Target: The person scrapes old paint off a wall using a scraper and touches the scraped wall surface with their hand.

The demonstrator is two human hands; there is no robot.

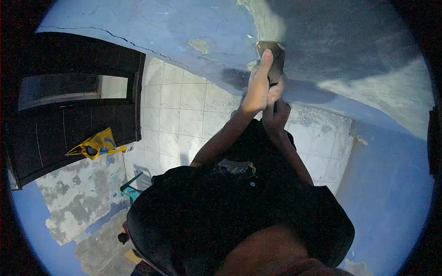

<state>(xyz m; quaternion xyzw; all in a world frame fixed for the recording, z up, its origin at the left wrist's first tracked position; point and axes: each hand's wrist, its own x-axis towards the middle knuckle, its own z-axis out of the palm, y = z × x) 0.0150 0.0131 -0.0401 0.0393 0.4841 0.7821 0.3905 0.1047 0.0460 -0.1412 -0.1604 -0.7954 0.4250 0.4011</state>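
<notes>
From my remote station, I find both hands raised to a blue-painted, worn wall surface [221,27], engaged on one implement: a dark, flat, broad-bladed scraper [275,62]. The scraper's far end meets the surface at the lower end of a pale, greyish-green bare strip [269,20], where the blue coating is missing.

The left hand [258,89] is clenched on the scraper, its thumb extended along the blade face and its fingers behind. The right hand [276,117] sits nearer the torso, closed around what appears to be the dark, narrow handle; that part is mostly hidden by the fingers. Neither hand is released.

Defects noted on the surface: a thin, dark, jagged crack [108,32] at upper left, and a small, irregular pale chipped patch [199,45] to the left of the scraper. A broad dark shadow [345,37] covers the area to the right of the blade.

Below the hands I record the wearer's black printed shirt [239,193]. White, grey-veined square tiles [170,101] show on either side of the arms. At left are a dark panelled door [50,124], a crumpled yellow plastic bag [99,143] against it, and a partly visible teal object [131,191], which I cannot identify.
</notes>
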